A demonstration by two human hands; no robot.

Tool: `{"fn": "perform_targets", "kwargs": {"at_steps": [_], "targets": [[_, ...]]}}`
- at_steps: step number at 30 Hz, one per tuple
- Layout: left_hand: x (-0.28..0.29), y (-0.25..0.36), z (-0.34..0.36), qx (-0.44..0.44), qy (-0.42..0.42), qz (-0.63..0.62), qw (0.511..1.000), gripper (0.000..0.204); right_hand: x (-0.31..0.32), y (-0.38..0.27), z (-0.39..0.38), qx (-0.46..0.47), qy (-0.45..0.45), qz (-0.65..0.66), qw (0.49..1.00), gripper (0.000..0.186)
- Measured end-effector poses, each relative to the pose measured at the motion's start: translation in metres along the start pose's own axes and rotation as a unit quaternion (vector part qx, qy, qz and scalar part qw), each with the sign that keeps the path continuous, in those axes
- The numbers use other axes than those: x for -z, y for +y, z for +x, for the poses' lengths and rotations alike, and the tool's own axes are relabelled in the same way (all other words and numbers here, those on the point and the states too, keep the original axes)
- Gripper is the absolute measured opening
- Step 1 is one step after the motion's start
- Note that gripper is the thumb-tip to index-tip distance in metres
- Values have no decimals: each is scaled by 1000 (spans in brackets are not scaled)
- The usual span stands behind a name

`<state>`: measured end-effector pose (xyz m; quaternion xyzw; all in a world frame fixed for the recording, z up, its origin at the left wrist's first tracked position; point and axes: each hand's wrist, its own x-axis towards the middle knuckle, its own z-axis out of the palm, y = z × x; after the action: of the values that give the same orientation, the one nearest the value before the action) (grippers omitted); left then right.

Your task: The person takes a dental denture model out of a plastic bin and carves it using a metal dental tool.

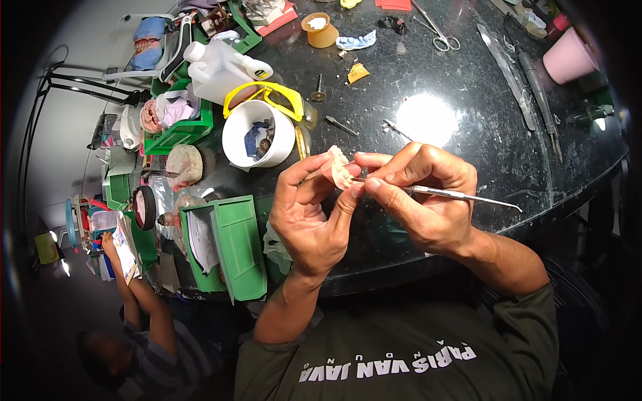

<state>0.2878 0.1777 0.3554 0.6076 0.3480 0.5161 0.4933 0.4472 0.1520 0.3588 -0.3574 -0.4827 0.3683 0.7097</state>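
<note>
Between the fingers and thumb of my left hand point(309, 214) is a small pinkish dental model point(340, 172) with a toothed, uneven edge. My right hand point(428, 190) pinches a thin metal dental carving tool point(461, 195). One end of the tool points at the model, where its tip is partly hidden by my fingers. Its other, hooked end sticks out to the right. Both hands meet above the near part of the black table, thumbs close together at the model.
On the left stand a white tub point(231, 137), yellow safety glasses point(294, 100), a plastic jug point(217, 70) and green bins point(239, 250). Scissors point(438, 33), a handpiece point(535, 83) and a pink cup point(570, 57) lie farther off. Another person point(154, 334) holds papers at lower left.
</note>
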Motion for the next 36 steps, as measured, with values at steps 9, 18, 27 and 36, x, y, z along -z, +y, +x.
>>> {"fn": "perform_targets", "kwargs": {"at_steps": [9,18,27,36], "targets": [[-2,-4,-3,-18,11,-20,1000,44,1,1,0,-7,-10,8,1000,15],[-6,-2,-4,-13,18,3,1000,40,1,4,1,7,-10,-24,1000,18],[-11,-4,-10,-82,48,-27,995,42,-6,-2,6,116,-22,-64,991,20],[-12,-7,-12,-59,70,-72,993,41,-4,2,3,107,-20,-15,994,18]]}}
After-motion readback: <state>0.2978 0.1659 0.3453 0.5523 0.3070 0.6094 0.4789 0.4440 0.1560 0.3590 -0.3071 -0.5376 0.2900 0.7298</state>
